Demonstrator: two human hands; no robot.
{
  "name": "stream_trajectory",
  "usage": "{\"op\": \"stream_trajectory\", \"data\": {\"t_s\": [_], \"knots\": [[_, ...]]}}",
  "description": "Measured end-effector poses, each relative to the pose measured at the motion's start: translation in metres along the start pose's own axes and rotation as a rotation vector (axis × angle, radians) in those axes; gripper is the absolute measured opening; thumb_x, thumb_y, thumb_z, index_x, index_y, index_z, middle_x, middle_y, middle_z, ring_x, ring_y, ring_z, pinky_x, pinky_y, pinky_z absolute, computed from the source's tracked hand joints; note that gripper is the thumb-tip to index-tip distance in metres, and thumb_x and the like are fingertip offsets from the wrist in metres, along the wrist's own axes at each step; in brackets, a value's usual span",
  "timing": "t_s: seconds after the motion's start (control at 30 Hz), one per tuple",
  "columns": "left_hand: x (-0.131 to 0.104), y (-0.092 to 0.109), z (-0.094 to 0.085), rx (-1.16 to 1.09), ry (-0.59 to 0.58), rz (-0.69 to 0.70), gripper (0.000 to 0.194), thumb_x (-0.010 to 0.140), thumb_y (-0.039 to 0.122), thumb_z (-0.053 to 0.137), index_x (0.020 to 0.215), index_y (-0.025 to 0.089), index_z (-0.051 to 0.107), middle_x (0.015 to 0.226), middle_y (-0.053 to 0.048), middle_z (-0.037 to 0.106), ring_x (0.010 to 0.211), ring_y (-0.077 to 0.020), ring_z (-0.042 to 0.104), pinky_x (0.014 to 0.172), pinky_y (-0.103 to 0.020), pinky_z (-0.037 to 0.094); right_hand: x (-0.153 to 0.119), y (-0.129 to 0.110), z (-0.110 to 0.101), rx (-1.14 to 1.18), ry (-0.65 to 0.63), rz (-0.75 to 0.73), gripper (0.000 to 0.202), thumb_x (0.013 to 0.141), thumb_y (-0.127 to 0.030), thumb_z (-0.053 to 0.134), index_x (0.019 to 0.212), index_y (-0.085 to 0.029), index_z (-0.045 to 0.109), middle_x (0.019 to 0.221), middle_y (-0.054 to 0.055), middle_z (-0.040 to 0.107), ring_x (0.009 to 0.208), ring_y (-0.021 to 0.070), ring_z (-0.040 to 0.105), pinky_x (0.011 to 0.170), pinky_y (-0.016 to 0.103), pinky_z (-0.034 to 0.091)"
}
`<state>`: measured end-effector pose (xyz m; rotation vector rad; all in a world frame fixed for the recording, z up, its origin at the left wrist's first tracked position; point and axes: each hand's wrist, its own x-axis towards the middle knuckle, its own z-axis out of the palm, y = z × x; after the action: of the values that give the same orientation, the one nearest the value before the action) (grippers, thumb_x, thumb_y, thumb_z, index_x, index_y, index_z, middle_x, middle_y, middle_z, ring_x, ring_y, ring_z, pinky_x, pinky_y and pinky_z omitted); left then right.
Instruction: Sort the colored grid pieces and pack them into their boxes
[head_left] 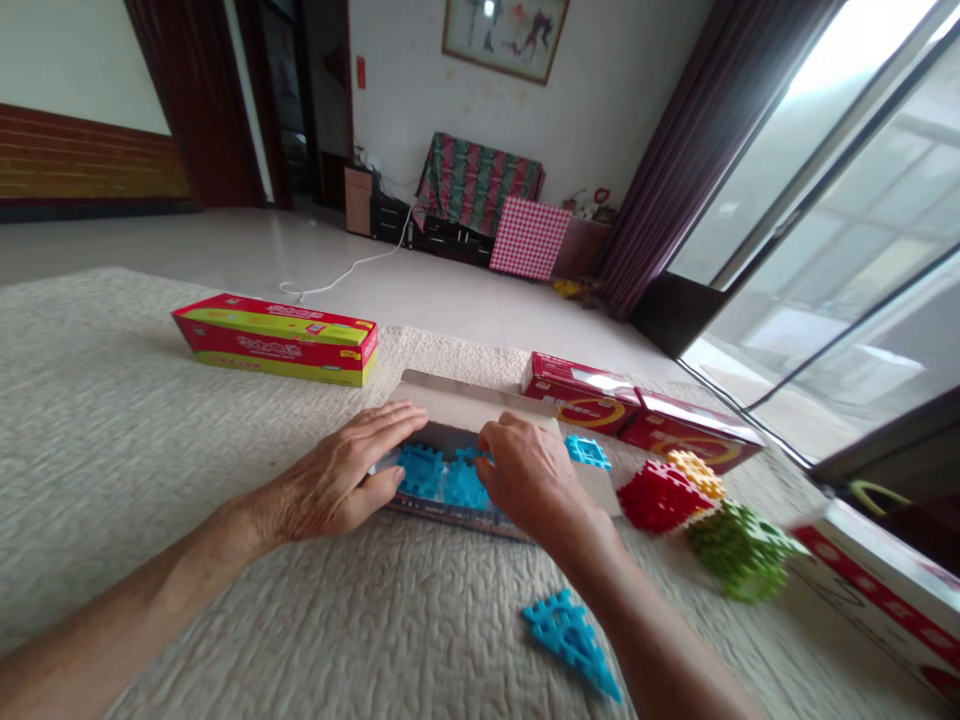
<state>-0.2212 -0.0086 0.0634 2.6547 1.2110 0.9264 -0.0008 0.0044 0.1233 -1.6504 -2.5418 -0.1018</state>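
Note:
An open flat box [457, 405] lies on a cream quilted surface [112, 440], with blue toothed plastic tiles [421, 470] inside it. My left hand [352, 475] rests flat on the box's left end, fingers apart, touching the tiles. Over the box's right part, my right hand [529, 475] curls its fingers down onto a blue tile [465, 485]; whether it grips that tile is hidden. One blue tile [587, 452] lies just right of this hand, and another blue piece [574, 640] lies near my right forearm.
A red and yellow long box [277, 338] lies at the back left. Two red boxes [637, 408] lie behind the open box. A red block cube [660, 495], a yellow piece [697, 470] and a green cube [739, 550] sit at right, beside another box [885, 590].

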Motion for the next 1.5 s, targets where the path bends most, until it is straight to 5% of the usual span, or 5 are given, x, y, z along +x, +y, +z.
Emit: {"op": "stream_trajectory", "data": {"t_s": [0.17, 0.33, 0.53, 0.9, 1.5], "knots": [[0.001, 0.0, -0.001, 0.024, -0.008, 0.007, 0.052, 0.086, 0.024, 0.044, 0.137, 0.017, 0.043, 0.142, -0.008, 0.046, 0.134, -0.0248, 0.037, 0.112, -0.046, 0.032, -0.007, 0.017, -0.006, 0.105, 0.147, -0.027, 0.013, 0.08, -0.023, 0.055, 0.086, -0.016, 0.064, 0.084, 0.007, 0.063, 0.068, 0.0136, 0.053, 0.059, 0.027, 0.029], [-0.001, -0.001, 0.0, 0.043, -0.019, 0.012, 0.051, 0.087, 0.024, 0.042, 0.137, 0.018, 0.042, 0.143, -0.007, 0.045, 0.134, -0.0256, 0.037, 0.113, -0.044, 0.031, -0.027, 0.083, -0.014, 0.124, 0.355, 0.096, 0.014, 0.082, -0.029, 0.054, 0.08, -0.019, 0.064, 0.079, 0.003, 0.063, 0.068, 0.0134, 0.053, 0.06, 0.025, 0.032], [-0.004, -0.007, 0.008, 0.016, 0.041, 0.018, 0.056, 0.087, 0.027, 0.044, 0.141, 0.03, 0.034, 0.147, 0.003, 0.04, 0.134, -0.0251, 0.036, 0.115, -0.041, 0.029, -0.062, 0.14, 0.003, 0.043, 0.217, 0.237, 0.014, 0.082, -0.022, 0.051, 0.081, -0.02, 0.065, 0.08, 0.003, 0.062, 0.068, 0.0132, 0.053, 0.061, 0.025, 0.032], [-0.006, -0.019, 0.001, 0.197, -0.053, 0.079, 0.061, 0.086, 0.029, 0.042, 0.145, 0.03, 0.025, 0.149, -0.002, 0.036, 0.136, -0.025, 0.035, 0.11, -0.042, 0.036, -0.07, 0.134, 0.023, 0.034, -0.042, 0.286, 0.021, 0.08, -0.024, 0.057, 0.1, -0.02, 0.062, 0.1, 0.005, 0.058, 0.079, 0.0149, 0.058, 0.061, 0.024, 0.034], [-0.005, -0.008, 0.006, 0.061, -0.023, 0.031, 0.051, 0.091, 0.025, 0.037, 0.142, 0.023, 0.031, 0.149, 0.0, 0.035, 0.139, -0.0172, 0.027, 0.118, -0.033, 0.018, -0.066, 0.136, 0.035, 0.014, -0.056, 0.253, 0.011, 0.079, -0.018, 0.052, 0.087, -0.018, 0.059, 0.085, 0.004, 0.061, 0.073, 0.0134, 0.057, 0.057, 0.024, 0.029]]}}
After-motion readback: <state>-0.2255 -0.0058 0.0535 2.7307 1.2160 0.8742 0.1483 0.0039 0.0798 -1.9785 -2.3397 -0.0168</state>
